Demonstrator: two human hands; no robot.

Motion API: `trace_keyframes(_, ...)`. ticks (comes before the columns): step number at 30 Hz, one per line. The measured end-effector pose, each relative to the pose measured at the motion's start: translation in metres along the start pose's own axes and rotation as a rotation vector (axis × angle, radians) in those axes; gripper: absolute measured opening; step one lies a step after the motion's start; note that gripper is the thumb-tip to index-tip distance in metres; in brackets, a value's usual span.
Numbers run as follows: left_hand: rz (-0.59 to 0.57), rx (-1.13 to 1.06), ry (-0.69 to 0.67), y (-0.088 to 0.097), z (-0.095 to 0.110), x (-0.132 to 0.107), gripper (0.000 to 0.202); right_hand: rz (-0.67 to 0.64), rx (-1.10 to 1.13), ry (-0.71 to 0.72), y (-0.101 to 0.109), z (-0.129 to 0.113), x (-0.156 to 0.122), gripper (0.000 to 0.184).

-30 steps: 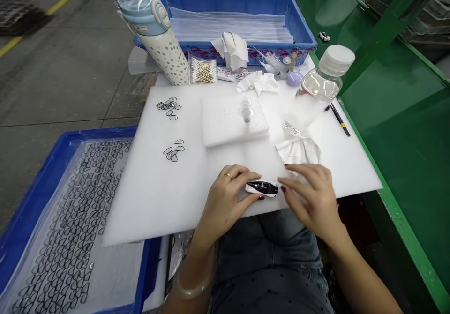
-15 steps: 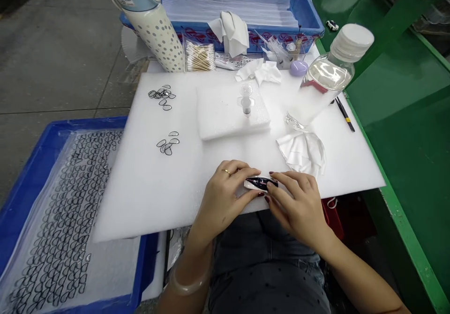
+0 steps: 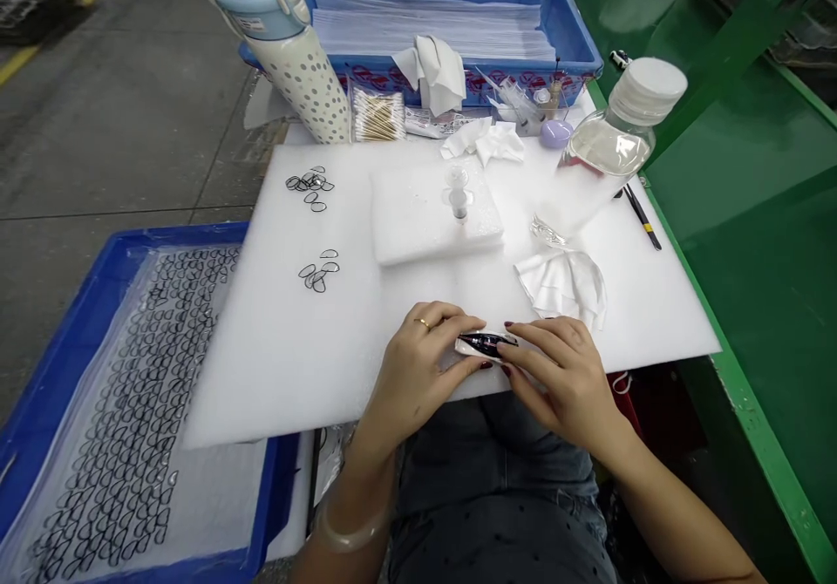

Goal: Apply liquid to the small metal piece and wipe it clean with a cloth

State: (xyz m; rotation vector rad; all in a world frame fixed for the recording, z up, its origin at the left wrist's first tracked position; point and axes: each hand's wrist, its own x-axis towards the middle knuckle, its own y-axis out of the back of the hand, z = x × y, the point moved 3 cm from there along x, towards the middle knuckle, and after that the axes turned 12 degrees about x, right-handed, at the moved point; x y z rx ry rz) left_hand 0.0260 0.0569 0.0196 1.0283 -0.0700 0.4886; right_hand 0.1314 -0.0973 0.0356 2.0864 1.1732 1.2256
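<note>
A small black-and-white toy car (image 3: 482,343) lies at the near edge of a white foam sheet (image 3: 275,340). My left hand (image 3: 422,366) is closed round its left end, a ring on one finger. My right hand (image 3: 559,375) pinches its right end, fingertips pressed on top. Both hands rest on the foam just above my lap. A crumpled white wipe (image 3: 562,283) lies just behind my right hand.
A smaller foam block (image 3: 418,218) bears a little clear part. Thin black loops (image 3: 319,272) lie in two heaps on the sheet; several fill the blue tray (image 3: 78,305) at left. A clear bottle (image 3: 602,152), dotted flask (image 3: 294,52), swabs, tweezers (image 3: 641,216) and a back blue bin (image 3: 562,17) stand around.
My right hand came in from open beside the car and closed on its right end. The left hand has kept its hold throughout.
</note>
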Motion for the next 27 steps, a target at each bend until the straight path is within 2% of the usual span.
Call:
trace_keyframes(3,0.002,0.002,-0.003,0.000,-0.001,-0.001,0.027,-0.012,-0.027,-0.016,-0.009,-0.003,-0.003,0.017)
trace_keyframes(5,-0.001,0.002,-0.003,0.000,-0.001,-0.001,0.027,-0.054,-0.082,-0.050,-0.006,-0.007,0.000,0.017)
trace_keyframes(9,-0.019,0.001,0.013,0.000,-0.001,-0.001,0.027,-0.275,-0.165,-0.132,0.016,-0.016,0.010,0.024)
trace_keyframes(12,-0.028,-0.020,0.040,-0.001,-0.001,-0.001,0.030,-0.387,-0.097,-0.120,0.026,-0.020,0.014,0.031)
trace_keyframes(14,-0.018,-0.034,0.058,0.000,0.000,-0.001,0.029,-0.349,-0.044,-0.117,0.020,-0.019,0.015,0.037)
trace_keyframes(18,0.042,-0.042,0.079,0.002,-0.001,-0.002,0.028,-0.251,0.019,-0.141,-0.012,-0.013,0.016,0.054)
trace_keyframes(20,0.086,-0.030,0.040,0.002,-0.002,-0.002,0.030,-0.172,0.076,-0.123,-0.014,-0.002,0.013,0.057)
trace_keyframes(22,0.127,-0.013,0.013,0.001,-0.005,-0.002,0.033,-0.001,0.088,-0.126,0.007,0.021,0.002,0.055)
trace_keyframes(24,0.160,-0.004,-0.018,-0.003,-0.009,-0.002,0.033,0.210,-0.066,-0.222,0.048,0.057,-0.024,0.051)
trace_keyframes(25,0.169,-0.005,-0.036,-0.006,-0.012,-0.003,0.032,0.306,-0.199,-0.298,0.072,0.078,-0.043,0.049)
trace_keyframes(26,0.173,-0.008,-0.050,-0.009,-0.015,-0.004,0.032,0.364,-0.329,-0.454,0.096,0.101,-0.065,0.050)
trace_keyframes(27,0.173,-0.018,-0.058,-0.012,-0.018,-0.004,0.031,0.457,-0.460,-0.545,0.119,0.122,-0.088,0.047)
